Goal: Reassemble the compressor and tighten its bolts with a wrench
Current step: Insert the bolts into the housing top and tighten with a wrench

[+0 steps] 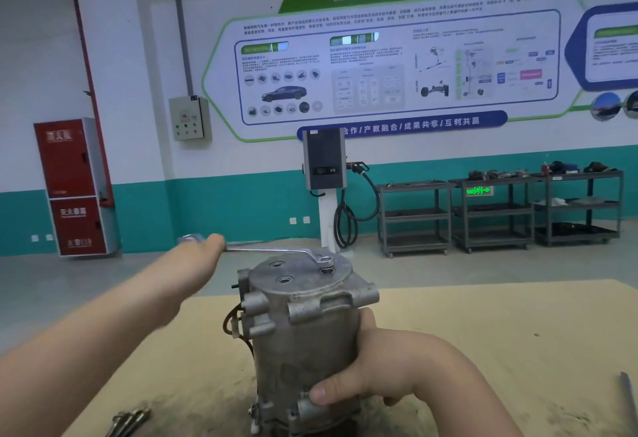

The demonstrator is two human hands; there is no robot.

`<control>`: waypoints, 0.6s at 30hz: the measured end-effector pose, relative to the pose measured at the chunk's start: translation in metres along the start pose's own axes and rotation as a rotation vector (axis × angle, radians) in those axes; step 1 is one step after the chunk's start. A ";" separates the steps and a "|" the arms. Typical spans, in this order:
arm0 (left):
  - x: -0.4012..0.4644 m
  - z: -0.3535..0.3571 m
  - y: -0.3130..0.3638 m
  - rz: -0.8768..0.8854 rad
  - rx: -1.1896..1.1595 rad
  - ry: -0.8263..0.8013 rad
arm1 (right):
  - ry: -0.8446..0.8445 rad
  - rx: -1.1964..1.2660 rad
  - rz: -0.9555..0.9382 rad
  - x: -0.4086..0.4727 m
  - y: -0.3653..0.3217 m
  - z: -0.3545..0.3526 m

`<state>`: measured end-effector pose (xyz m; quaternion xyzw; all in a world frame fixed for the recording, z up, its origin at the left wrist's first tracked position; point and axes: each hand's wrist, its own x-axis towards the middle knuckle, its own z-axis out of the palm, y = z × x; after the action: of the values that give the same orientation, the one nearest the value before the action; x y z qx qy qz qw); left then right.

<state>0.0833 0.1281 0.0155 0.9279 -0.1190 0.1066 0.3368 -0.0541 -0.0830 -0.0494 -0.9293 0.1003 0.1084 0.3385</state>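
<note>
Upright on a tan mat [483, 333], the compressor [303, 333] stands at the middle of the view, its round grey end cap facing up. A ring wrench [276, 250] sits over a bolt [327, 266] near the cap's far right edge, its shaft running level to the left, well above the mat. Two open bolt holes show on the cap's left half. The left hand [207, 247] reaches out at full arm's length and grips the wrench's far end; the fingers are hidden behind the hand, though it appears wrapped round the shaft. The right hand [362, 367] clasps the compressor body from the right, thumb pressed across a lug low on the housing and fingers curled round the back. A dark wire loop hangs off the compressor's left side.

Loose metal pieces [129, 417], perhaps bolts, lie on the mat at the lower left, blurred. A thin metal tool [626, 395] shows at the right edge.

Beyond the mat is a grey workshop floor. A charging unit [324, 164] with a coiled cable stands against a white and teal wall, below a large information board [397, 64]. Three dark carts [500, 209] line the wall to the right, parts heaped on top. A red fire cabinet [74, 188] stands at the left, a grey switch box [190, 119] mounted beside it.
</note>
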 end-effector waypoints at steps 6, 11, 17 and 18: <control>0.042 0.027 0.090 0.167 0.264 -0.064 | -0.031 0.043 0.012 0.000 -0.001 -0.001; 0.011 0.075 0.166 0.491 0.316 -0.159 | -0.018 0.046 0.038 -0.007 -0.006 0.004; -0.114 0.079 0.181 1.077 0.459 -0.054 | 0.516 -0.255 0.289 -0.046 -0.047 -0.024; -0.125 0.073 0.167 1.129 0.454 0.039 | 0.432 -0.341 0.376 -0.052 -0.063 -0.014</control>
<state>-0.0750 -0.0253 0.0256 0.7679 -0.5609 0.3084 0.0242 -0.0858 -0.0386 0.0132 -0.9392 0.3200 -0.0153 0.1233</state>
